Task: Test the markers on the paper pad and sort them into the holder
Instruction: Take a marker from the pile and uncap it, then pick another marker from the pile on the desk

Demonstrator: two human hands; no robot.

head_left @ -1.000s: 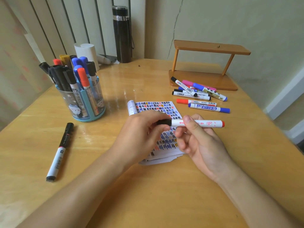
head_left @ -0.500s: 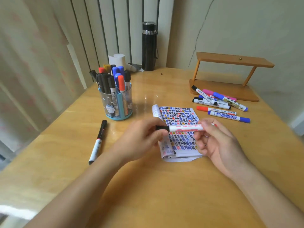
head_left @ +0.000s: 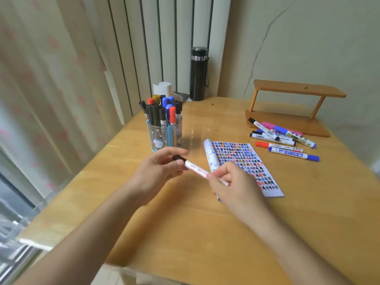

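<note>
Both hands hold one white marker (head_left: pixel 196 169) with a black cap, just left of the paper pad (head_left: pixel 244 165). My left hand (head_left: pixel 158 171) pinches its black cap end. My right hand (head_left: pixel 232 186) grips the barrel, hiding the far end. The pad lies open, covered in rows of coloured test marks. The clear and blue holder (head_left: pixel 164 136) stands behind my left hand, packed with several black, blue and red markers. A loose pile of markers (head_left: pixel 283 138) lies to the right of the pad.
A wooden shelf stand (head_left: pixel 292 108) sits behind the loose markers. A black flask (head_left: pixel 198 74) and a white roll (head_left: pixel 163 89) stand at the table's far edge by the radiator. The table's left edge runs close to a curtain.
The view has swung left and down. Both hands carried the marker left, off the pad and toward the holder, tilting its cap end up. The black marker lying on the table is now out of sight.
</note>
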